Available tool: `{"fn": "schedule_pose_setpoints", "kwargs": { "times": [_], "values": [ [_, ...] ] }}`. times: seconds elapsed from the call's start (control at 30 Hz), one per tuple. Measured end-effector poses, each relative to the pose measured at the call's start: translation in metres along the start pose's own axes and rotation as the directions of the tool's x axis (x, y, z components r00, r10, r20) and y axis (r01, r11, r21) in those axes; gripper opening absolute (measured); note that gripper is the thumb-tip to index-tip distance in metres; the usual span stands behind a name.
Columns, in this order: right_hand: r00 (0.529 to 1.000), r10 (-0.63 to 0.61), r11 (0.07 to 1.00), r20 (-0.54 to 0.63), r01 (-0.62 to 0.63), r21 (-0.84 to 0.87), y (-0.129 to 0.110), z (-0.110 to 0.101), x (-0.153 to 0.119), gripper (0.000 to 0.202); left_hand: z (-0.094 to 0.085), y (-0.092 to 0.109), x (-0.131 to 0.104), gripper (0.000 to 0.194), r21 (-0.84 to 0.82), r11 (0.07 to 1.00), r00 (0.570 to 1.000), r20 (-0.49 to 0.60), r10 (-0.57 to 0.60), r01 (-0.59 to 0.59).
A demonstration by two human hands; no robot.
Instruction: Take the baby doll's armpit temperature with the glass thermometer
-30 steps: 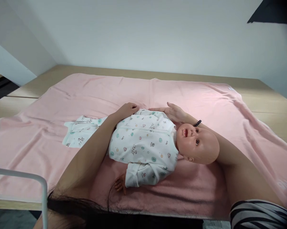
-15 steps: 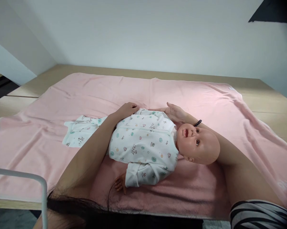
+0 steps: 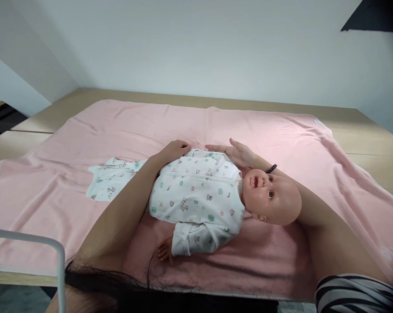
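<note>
A bald baby doll lies on its back, head to the right, in a white printed top. Printed white trousers show to the left, partly covered by my left forearm. My left hand reaches over the doll's waist, fingers curled at the cuff of the far sleeve; the doll's far hand is hidden. Beyond the doll's far arm, my right hand is open, fingers stretched left and thumb raised, close against the sleeve. The doll's near hand sticks out of its cuff.
A pink blanket with some creases covers most of the wooden table. A white wall rises behind it. At the lower left stands a light metal rail; dark hair hangs low in view.
My right hand's fingers have lifted slightly along the far sleeve. My left hand and the doll stay in place.
</note>
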State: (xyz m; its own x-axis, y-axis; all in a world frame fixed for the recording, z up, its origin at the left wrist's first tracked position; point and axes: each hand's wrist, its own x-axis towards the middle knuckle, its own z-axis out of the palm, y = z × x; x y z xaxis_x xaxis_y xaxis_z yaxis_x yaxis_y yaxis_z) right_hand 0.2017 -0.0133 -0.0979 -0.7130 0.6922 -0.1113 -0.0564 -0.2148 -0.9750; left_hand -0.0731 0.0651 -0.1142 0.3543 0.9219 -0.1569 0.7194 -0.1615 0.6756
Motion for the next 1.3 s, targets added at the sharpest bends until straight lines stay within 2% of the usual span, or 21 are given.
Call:
{"fn": "schedule_pose_setpoints", "kwargs": {
  "times": [0.2, 0.47, 0.63, 0.77, 0.87, 1.0, 1.07, 1.2, 1.3],
  "values": [
    [0.999, -0.038, 0.999, 0.008, 0.038, 0.019, 0.002, 0.004, 0.003, 0.105, 0.0, 0.0, 0.001, 0.038, -0.01, 1.0, 1.0, 0.009, -0.009, 0.009],
    [1.0, -0.019, 1.0, 0.005, 0.018, 0.015, 0.005, -0.006, 0.005, 0.104, 0.0, 0.001, 0.0, 0.039, -0.002, 1.0, 1.0, 0.007, -0.003, 0.003],
    [0.998, -0.039, 0.998, -0.054, 0.041, 0.045, 0.007, -0.006, 0.008, 0.107, 0.0, 0.001, 0.0, 0.039, 0.007, 1.0, 1.0, -0.006, -0.003, 0.003],
    [1.0, -0.01, 1.0, -0.006, 0.01, 0.016, 0.003, -0.008, 0.007, 0.105, 0.0, 0.001, 0.0, 0.038, -0.002, 1.0, 1.0, 0.005, -0.014, 0.014],
    [0.999, -0.023, 1.0, -0.041, 0.024, 0.005, 0.004, -0.001, 0.004, 0.105, 0.0, 0.0, 0.0, 0.039, 0.004, 1.0, 1.0, 0.0, -0.002, 0.002],
    [0.981, -0.119, 0.993, -0.152, 0.12, 0.0, 0.012, 0.018, 0.004, 0.114, 0.001, -0.001, 0.0, 0.039, 0.0, 1.0, 1.0, 0.0, -0.002, 0.002],
    [0.978, -0.136, 0.991, -0.158, 0.133, -0.026, 0.014, 0.021, 0.005, 0.117, 0.001, -0.001, 0.0, 0.039, -0.007, 1.0, 1.0, 0.005, -0.01, 0.01],
    [0.989, -0.089, 0.989, -0.119, 0.073, -0.132, 0.011, 0.016, 0.008, 0.116, -0.001, 0.001, -0.001, 0.039, -0.011, 1.0, 1.0, 0.002, -0.003, 0.003],
    [0.973, -0.114, 0.958, -0.2, 0.054, -0.283, 0.012, 0.018, 0.008, 0.115, -0.001, 0.003, -0.001, 0.039, -0.003, 1.0, 1.0, 0.004, -0.008, 0.008]
  ]
}}
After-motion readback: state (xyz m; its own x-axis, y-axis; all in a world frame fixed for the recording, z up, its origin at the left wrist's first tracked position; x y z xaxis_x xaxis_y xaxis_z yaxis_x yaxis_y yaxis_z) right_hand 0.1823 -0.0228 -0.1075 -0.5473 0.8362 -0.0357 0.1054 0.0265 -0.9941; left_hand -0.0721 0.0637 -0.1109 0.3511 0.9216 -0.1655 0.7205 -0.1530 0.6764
